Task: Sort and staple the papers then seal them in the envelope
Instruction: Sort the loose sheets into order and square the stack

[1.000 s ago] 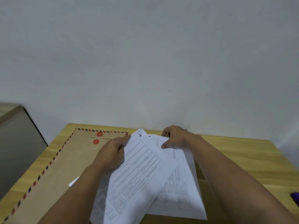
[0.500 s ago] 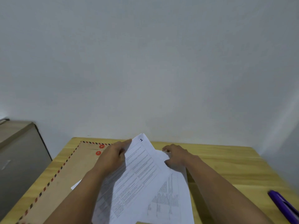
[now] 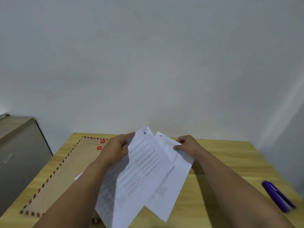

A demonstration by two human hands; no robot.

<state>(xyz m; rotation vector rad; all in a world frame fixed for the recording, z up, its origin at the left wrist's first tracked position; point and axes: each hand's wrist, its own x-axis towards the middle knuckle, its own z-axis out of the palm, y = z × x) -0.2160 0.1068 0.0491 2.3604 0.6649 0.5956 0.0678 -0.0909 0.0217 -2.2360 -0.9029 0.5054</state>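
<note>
My left hand [image 3: 116, 148] grips the upper left edge of a printed sheet marked "1" [image 3: 139, 170], held above the table. My right hand [image 3: 186, 145] pinches the top of a second printed sheet [image 3: 171, 183] that lies partly under the first and is lifted off the table. A brown envelope [image 3: 62, 175] with a red-and-blue striped border and two red string buttons lies flat on the left of the wooden table [image 3: 222, 163]. Another white sheet corner [image 3: 79, 176] peeks out under my left forearm. A purple stapler [image 3: 278, 198] lies at the right.
A grey cabinet [image 3: 19, 153] stands beside the table on the left. A plain white wall rises right behind the table's far edge.
Both sheets have risen off the table. My right hand moved right and now pinches the second sheet, spreading it away from sheet "1". The view tilted, bringing the stapler further in.
</note>
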